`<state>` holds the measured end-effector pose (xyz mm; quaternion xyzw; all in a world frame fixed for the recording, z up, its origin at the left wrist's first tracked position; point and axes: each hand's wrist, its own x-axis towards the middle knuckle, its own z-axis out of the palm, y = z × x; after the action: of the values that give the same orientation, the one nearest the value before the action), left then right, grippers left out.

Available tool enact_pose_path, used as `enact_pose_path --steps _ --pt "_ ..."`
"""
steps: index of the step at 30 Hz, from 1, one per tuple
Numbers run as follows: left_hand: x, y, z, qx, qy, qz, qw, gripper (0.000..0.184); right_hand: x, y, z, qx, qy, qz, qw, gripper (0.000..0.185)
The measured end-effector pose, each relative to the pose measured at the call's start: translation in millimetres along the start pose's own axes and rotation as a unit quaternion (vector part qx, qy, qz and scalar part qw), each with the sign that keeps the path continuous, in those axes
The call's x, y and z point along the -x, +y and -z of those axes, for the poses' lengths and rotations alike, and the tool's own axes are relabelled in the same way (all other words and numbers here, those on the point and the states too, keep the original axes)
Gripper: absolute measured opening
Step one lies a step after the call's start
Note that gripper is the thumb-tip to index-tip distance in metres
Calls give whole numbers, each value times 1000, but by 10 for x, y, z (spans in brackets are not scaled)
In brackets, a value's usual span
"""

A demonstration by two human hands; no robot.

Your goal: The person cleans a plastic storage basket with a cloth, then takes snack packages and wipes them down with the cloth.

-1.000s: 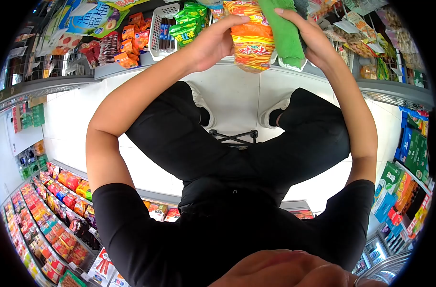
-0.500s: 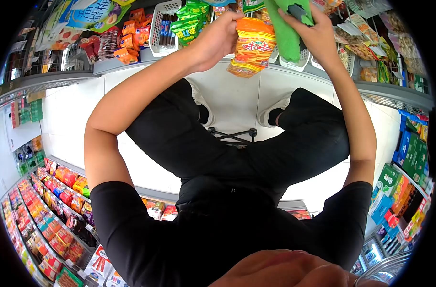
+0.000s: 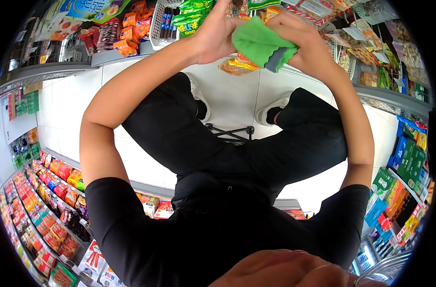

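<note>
An orange-and-yellow snack bag [image 3: 240, 66] hangs tilted in front of the shelf, mostly hidden behind a green cloth [image 3: 259, 42] with a grey underside. My left hand [image 3: 217, 37] is at the bag's upper left, holding it; its fingertips are covered by the cloth. In my right hand [image 3: 301, 44] the cloth is gripped and lies across the front of the bag. Green snack bags [image 3: 191, 19] sit on the shelf just beyond my left wrist.
A white basket [image 3: 156, 28] with dark packaged sticks stands on the shelf edge [image 3: 117, 56]. Orange snack packs [image 3: 132, 31] lie left of it. My legs [image 3: 179, 129] straddle a folding stool frame [image 3: 230, 132]. Stocked shelves [image 3: 50, 205] are behind at the left.
The green cloth has swung left and down across the snack bag, now covering most of it. The bag has tilted. My right hand has moved slightly down and left.
</note>
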<state>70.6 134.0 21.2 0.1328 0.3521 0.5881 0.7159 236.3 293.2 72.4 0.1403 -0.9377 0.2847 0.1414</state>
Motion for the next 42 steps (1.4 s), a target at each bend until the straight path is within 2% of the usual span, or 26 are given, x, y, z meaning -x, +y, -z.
enact_pose_path --steps 3,5,8,9,12,15,18,20,24,27,30,33,36,39,41,42 --pt "11 41 -37 17 4 10 1000 112 14 34 -93 16 28 -19 999 41" --pt "33 91 -145 44 -17 3 999 114 51 158 -75 52 84 -45 994 39" --pt "13 132 -69 -13 -143 13 990 113 15 102 45 62 113 -84 988 32" --pt "29 136 -87 -13 -137 14 990 114 -1 71 84 58 114 -98 987 28" --pt "65 141 -134 -3 -106 19 994 114 70 187 -52 68 81 -22 994 39" --pt "58 99 -133 25 -64 25 997 115 65 152 -51 4 23 -44 999 42" --pt "50 104 -144 24 -87 28 995 114 -14 140 -3 55 118 -57 990 29" --pt "35 107 -62 1 -137 42 990 114 -4 170 11 54 117 -61 990 29" --pt "71 103 -153 45 -107 52 992 111 87 178 -29 57 78 -36 995 44" --pt "70 46 -180 56 -75 42 995 109 106 176 -22 11 48 -44 998 44" --pt "56 48 -180 43 -81 43 995 107 70 264 -33 66 83 -24 994 43" --pt "41 72 -127 33 -98 62 993 106 1 109 25 30 105 -88 990 29" --pt "62 62 -174 65 -82 41 994 105 76 177 -22 41 71 -29 996 42" --pt "95 61 -245 81 -35 23 996 105 67 103 -17 -32 8 -16 999 41" --pt "66 77 -218 81 -31 21 996 105 85 152 -51 4 39 -23 999 40" --pt "44 79 -191 82 -59 20 995 105 81 193 -57 24 64 -28 997 39"
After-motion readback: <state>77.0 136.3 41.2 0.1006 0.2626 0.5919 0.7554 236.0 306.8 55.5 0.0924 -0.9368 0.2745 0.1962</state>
